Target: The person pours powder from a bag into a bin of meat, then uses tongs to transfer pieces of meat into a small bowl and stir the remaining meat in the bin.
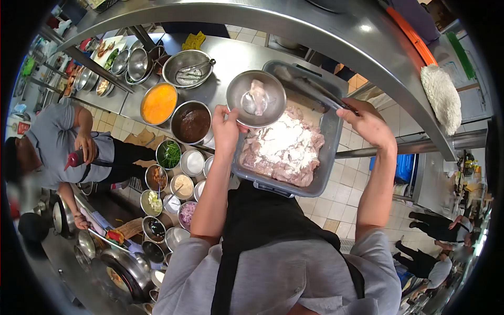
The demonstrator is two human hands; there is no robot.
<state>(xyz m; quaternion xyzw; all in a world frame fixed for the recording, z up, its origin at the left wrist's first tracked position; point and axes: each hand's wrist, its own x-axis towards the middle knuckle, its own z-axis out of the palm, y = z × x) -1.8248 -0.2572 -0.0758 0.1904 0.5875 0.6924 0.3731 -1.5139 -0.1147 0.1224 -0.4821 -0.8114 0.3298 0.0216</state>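
Observation:
My left hand (226,127) grips the rim of a shallow steel bowl (241,107), thumb at its edge. One piece of raw meat (257,97) lies inside that bowl. Below it, a grey plastic tub (329,152) holds raw meat pieces (304,173) with a heap of white powder (281,139) on top. My right hand (366,122) is wrapped round the dark handle of a long metal utensil (315,90), which slants over the tub's far right corner; I cannot tell what kind its far end is.
Left of the tub stand bowls of orange liquid (159,103) and dark brown sauce (191,123), plus several small ingredient pots. A steel overhead shelf (262,18) arches across the front. A co-worker (73,136) at left holds a red-tipped bottle (74,159) near the woks.

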